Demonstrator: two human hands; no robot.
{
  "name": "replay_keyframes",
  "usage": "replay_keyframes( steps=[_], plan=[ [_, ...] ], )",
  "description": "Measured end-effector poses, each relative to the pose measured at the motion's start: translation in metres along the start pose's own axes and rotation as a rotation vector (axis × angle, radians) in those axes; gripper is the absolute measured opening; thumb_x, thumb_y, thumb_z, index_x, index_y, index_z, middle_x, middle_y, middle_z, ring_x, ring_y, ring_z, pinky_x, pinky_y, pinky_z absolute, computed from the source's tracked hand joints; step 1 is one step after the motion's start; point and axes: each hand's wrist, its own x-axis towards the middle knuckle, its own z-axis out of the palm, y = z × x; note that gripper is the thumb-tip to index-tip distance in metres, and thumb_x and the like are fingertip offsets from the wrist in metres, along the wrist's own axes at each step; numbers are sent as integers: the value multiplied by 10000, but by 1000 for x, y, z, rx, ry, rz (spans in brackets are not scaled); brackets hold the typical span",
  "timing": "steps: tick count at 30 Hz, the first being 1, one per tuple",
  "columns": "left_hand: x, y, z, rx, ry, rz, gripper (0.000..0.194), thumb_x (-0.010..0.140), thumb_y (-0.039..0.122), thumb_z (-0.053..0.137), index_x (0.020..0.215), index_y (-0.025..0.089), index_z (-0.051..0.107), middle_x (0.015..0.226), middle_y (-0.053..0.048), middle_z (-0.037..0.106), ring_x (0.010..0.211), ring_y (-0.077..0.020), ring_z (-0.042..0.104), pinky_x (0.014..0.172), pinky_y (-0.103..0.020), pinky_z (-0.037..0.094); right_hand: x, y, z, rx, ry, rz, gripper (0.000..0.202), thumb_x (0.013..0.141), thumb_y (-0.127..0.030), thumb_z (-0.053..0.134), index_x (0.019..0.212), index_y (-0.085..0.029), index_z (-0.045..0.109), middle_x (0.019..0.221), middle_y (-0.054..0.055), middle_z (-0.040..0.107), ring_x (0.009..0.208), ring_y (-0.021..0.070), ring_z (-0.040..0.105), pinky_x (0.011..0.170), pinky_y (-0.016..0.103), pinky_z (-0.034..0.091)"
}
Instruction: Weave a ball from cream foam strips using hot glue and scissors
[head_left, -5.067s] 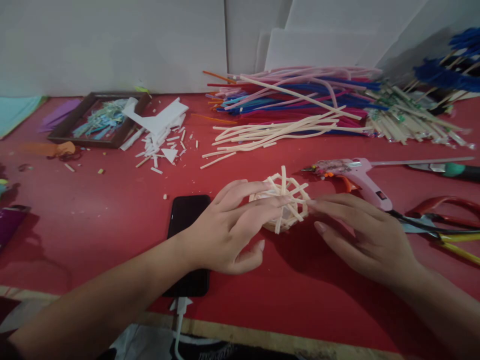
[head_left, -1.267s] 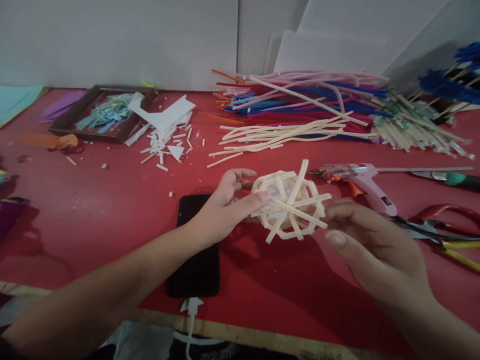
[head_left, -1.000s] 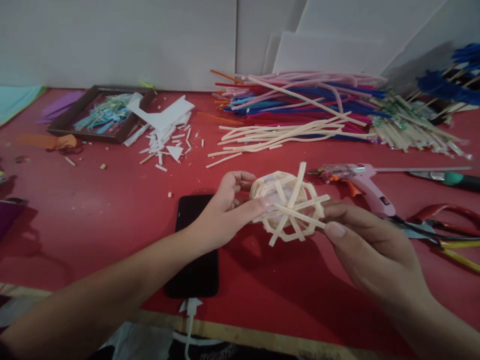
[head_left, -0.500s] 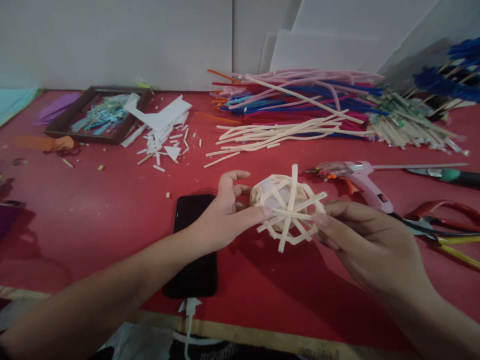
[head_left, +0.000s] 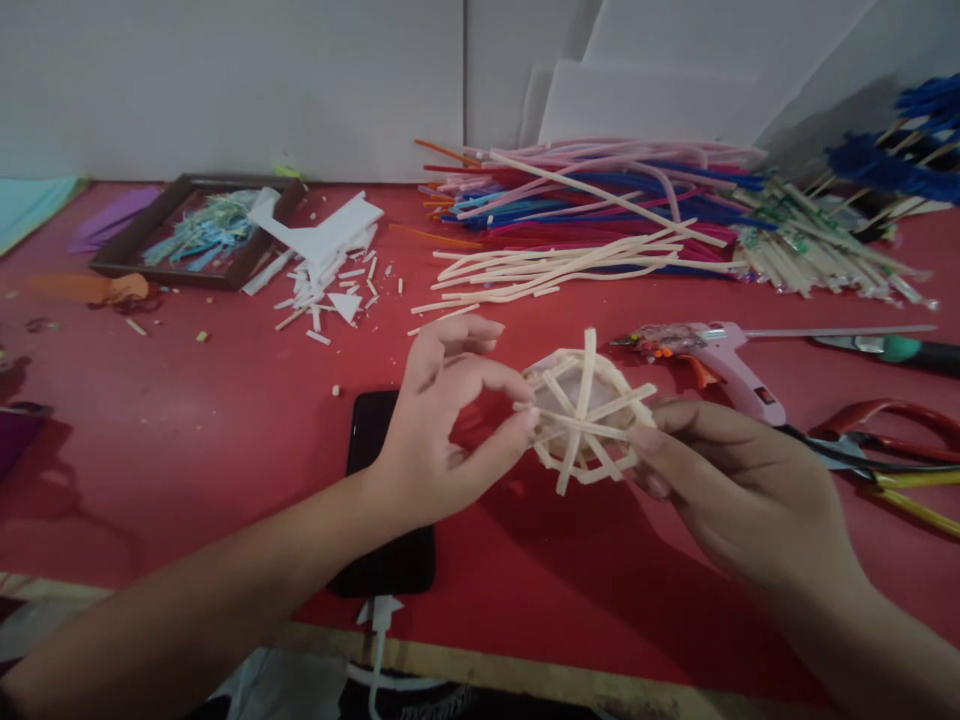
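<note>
The pale spoked frame [head_left: 579, 424] sits between the left hand [head_left: 431, 440], pinching a crosswise spoke [head_left: 604, 430] by its end, and the right hand [head_left: 750, 490], closed on the opposite rim [head_left: 637, 402]

The phone [head_left: 397, 560] lies on the table [head_left: 187, 440] near its front edge, with the cable [head_left: 378, 650] at its near end and the left hand [head_left: 442, 430] partly over it. Right of the phone, the lattice piece [head_left: 581, 422] is between the left hand and the right hand [head_left: 750, 490]. Farther right and back lies the glue gun [head_left: 724, 360]. Behind the phone to the left are the scraps [head_left: 322, 245], then the frame [head_left: 165, 278] with the shreds [head_left: 206, 230] in it; behind to the right, the rods [head_left: 600, 190], then the wrapped sticks [head_left: 825, 245]
</note>
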Motion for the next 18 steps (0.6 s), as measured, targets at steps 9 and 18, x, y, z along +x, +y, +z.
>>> replay_keyframes(
  steps=[9,18],
  plan=[
    [-2,-2,1,196,-40,147,79,875,287,727,935,235,719,1208,-114,618,1143,-264,608,1005,-454,508,-8,-1,1,-311,-1,-480,125,904,-201,625,800,-268,607,686,-23,656,561,131,618,472,250,505],
    [3,4,-5,48,-25,127,79,952,218,613,879,221,643,1088,-84,672,1059,-201,636,963,-361,513,-9,-7,5,-224,11,-325,146,880,-272,645,736,-256,624,661,-6,656,531,123,580,458,246,463]
  ],
)
